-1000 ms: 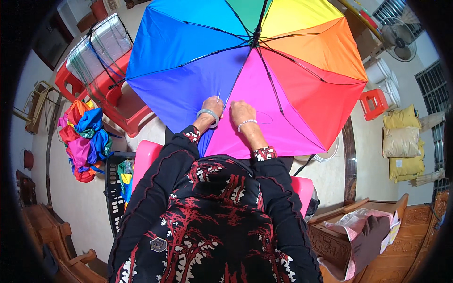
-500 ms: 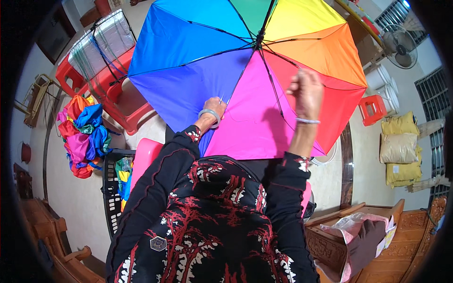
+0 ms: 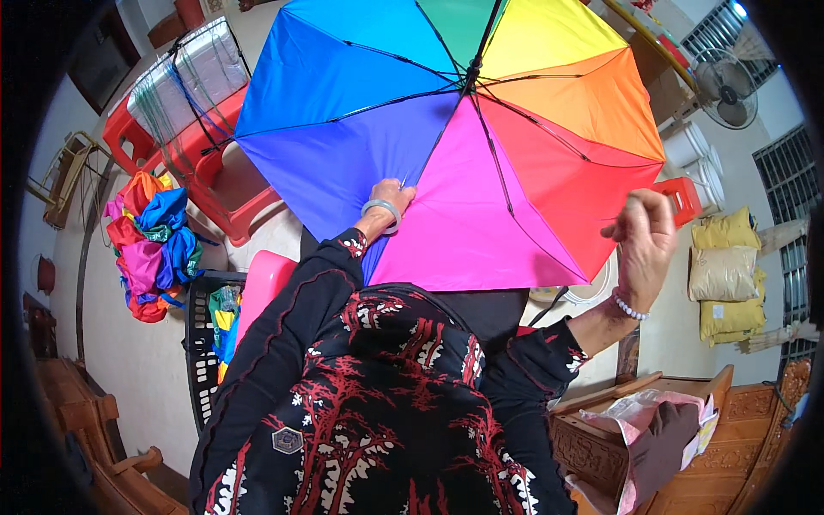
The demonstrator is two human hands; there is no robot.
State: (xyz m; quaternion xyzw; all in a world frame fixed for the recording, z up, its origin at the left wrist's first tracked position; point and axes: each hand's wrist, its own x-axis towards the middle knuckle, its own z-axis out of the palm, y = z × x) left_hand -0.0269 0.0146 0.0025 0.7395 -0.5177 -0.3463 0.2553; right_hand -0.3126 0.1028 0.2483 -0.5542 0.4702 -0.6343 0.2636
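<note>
An opened umbrella (image 3: 463, 215) with rainbow panels spreads before me, its inner side with black ribs facing me. My left hand (image 3: 390, 199) is closed on the umbrella at the seam between the purple and pink panels, where the cloth is pulled into creases. A thin pale tip shows by its fingers. Beyond the red panel's edge, my right hand (image 3: 644, 236) is raised with fingers pinched together. Whatever they hold is too small to make out. The dark shaft (image 3: 487, 39) runs up from the hub, away from me.
To the left are a pile of colourful folded cloth (image 3: 154, 245), a black basket (image 3: 202, 343) and red stools (image 3: 206, 184) bearing a white foam box (image 3: 193, 73). Stacked sacks (image 3: 728, 275), a fan (image 3: 728, 90) and a red stool (image 3: 681, 199) stand right. Carved wooden furniture (image 3: 592, 442) is lower right.
My right hand has swung right and toward me, from over the red panel to outside the umbrella's edge. My left hand keeps its place on the seam.
</note>
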